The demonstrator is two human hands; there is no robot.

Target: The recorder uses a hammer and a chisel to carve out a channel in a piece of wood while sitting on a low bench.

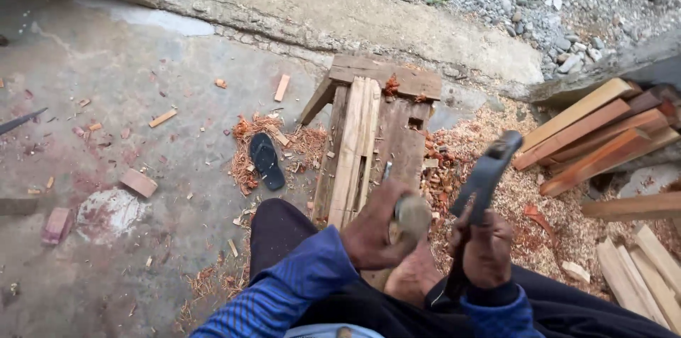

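— At six o'clock of the wooden bench (pixel 376 132), what is held?
— A chisel handle (pixel 412 216) is gripped by the left hand (pixel 372 235); a hammer (pixel 482 182) is clenched, raised, by the right hand (pixel 486 249).
— What risk is judged?
— Knuckles could be struck if the blow is misaimed.

My sleeves (pixel 284 288) are bright blue with thin darker stripes, above black trousers (pixel 280 228). The hammer (pixel 482 182) in my right hand (pixel 486 249) is dark grey-blue metal. The wooden handle (pixel 411 216) in my left hand (pixel 372 235) is pale tan. The bench (pixel 397 132) is weathered brown, with a pale cream plank (pixel 355 146) on it. A sandal (pixel 267 161) is black. Stacked boards (pixel 603 132) are orange-brown. Sawdust (pixel 496 132) is beige, the concrete floor (pixel 106 82) grey with reddish stains.
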